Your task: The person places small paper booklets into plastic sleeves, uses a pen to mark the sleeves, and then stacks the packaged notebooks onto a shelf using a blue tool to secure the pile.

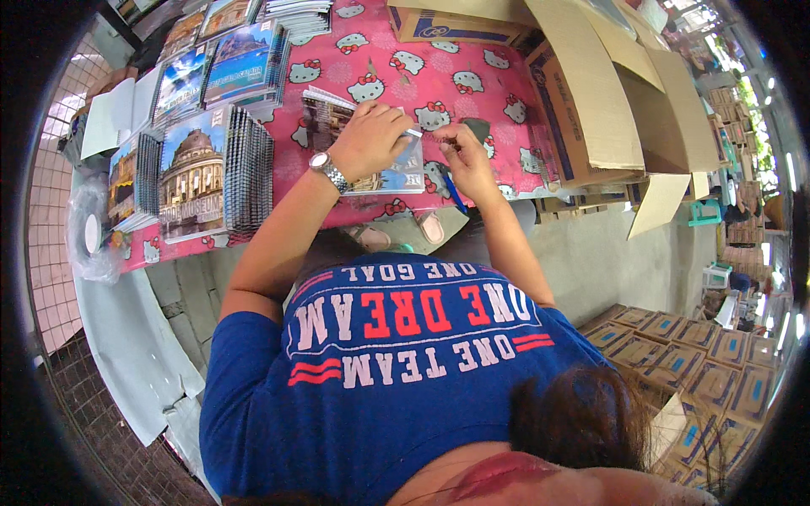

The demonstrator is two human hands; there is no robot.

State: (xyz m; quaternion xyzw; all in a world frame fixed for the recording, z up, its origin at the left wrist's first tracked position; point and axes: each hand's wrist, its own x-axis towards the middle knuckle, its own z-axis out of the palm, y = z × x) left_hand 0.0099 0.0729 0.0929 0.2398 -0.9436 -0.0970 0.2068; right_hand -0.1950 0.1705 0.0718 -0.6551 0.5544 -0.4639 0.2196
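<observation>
A spiral notebook (390,180) with a picture cover lies on the pink patterned tablecloth in front of me. My left hand (371,142), with a silver watch (321,161) at the wrist, lies across it, fingers curled over its upper part. Just right of the notebook is my right hand (466,156), its fingers bent together in a pinch; whatever they hold is too small to make out. A slim blue tool (454,194) shows below the right hand by the table's near edge. Behind that hand sits a small dark object (477,128), its kind unclear.
Stacks of spiral notebooks (196,173) stand on the left of the table, with more stacks (245,63) behind. An open cardboard box (582,110) stands at the right, another box (456,25) at the back. Many cartons (692,363) are piled at the lower right.
</observation>
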